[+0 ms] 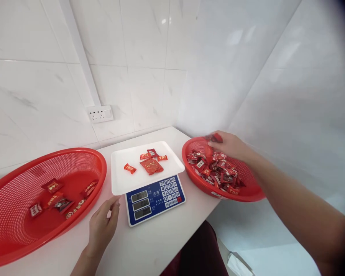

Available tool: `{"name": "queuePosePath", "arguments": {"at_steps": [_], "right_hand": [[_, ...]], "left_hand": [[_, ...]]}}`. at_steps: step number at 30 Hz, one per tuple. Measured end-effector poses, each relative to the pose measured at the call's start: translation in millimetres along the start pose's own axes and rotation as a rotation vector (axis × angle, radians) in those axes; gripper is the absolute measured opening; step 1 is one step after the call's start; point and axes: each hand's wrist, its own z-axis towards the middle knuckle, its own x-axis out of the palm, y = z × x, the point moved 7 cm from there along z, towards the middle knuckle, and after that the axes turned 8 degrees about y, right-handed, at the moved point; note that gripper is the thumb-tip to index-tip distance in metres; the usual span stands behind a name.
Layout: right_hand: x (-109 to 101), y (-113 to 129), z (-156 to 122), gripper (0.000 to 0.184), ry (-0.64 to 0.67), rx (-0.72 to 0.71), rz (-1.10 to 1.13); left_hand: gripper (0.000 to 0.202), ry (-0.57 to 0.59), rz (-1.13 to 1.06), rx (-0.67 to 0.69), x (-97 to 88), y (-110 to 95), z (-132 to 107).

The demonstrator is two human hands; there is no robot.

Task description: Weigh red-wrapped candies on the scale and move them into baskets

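The left basket (77, 172) and the right basket (248, 198) are smooth plastic with a soft sheen, their walls a moulded mesh. Between them, the scale tray (122, 180) looks like smooth, faintly glossy plastic; the scale panel (156, 211) has a slick, flat facing with glassy display windows (140, 204). The candy wrappers (151, 167) on the tray are crinkled, shiny film. The tabletop (189, 214) is smooth, nearly matt. The far wall tiles (143, 34) are polished and marble-veined, the socket plate (107, 114) satin plastic.

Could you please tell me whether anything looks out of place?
Nothing looks spilled or damaged, but the right-hand red basket appears to jut out beyond the white table; what supports it there is hidden.
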Motion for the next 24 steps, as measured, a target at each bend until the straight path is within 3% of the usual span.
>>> {"name": "queuePosePath", "arguments": {"at_steps": [1, 4, 10, 13, 16, 24], "right_hand": [[2, -15, -3, 0.024, 0.158, 0.021, -0.146], [9, -50, -9, 0.037, 0.382, 0.072, -0.281], [62, -58, 11, 0.056, 0.361, -0.008, -0.257], [81, -59, 22, 0.055, 0.353, -0.007, -0.222], [78, -60, 25, 0.042, 0.339, 0.013, -0.176], [44, -48, 19, 0.026, 0.291, -0.005, -0.138]], "left_hand": [[0.027, -0.002, 0.015, -0.008, -0.8, 1, 1], [0.028, -0.014, 0.051, -0.019, -3.2, 1, 2], [0.027, -0.014, 0.063, 0.003, -2.9, -2, 3], [0.026, -0.013, 0.065, -0.002, -4.3, -2, 3], [0.027, -0.025, 0.055, -0.009, -6.3, 0, 3], [0.031, 0.004, 0.032, -0.019, -1.3, 3, 3]]}}
